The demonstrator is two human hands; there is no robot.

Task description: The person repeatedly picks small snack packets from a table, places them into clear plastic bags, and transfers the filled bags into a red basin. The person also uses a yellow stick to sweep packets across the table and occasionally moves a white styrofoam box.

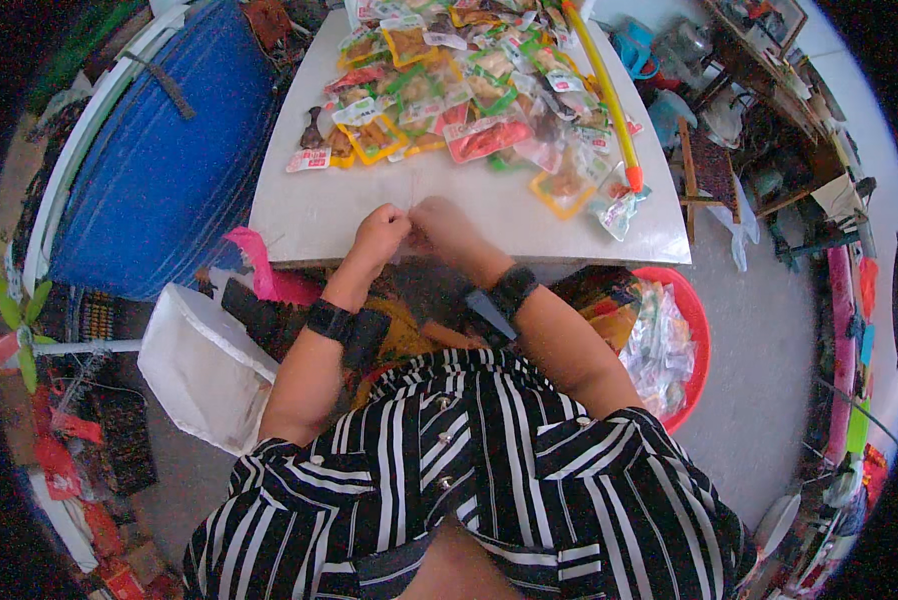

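Note:
My left hand (380, 238) is closed near the front edge of the white table (314, 215), its fingertips pinched together. Close against it is my right hand (449, 232), curled and smeared by motion. A faint thin reddish line stands just above the fingers, too blurred to name. What the fingers hold, if anything, is hidden. Farther back lies a heap of small sealed food packets (439, 90) with clear, yellow, green and red wrapping. The nearest are a red-edged packet (489, 136) and a yellow-edged packet (372, 137).
A yellow stick with an orange tip (609, 95) lies along the table's right side. At the lower right, a red basin (704, 345) holds clear packets. On the left are a white bin (194, 370), a pink cloth or bag (259, 265) and a large blue panel (174, 140).

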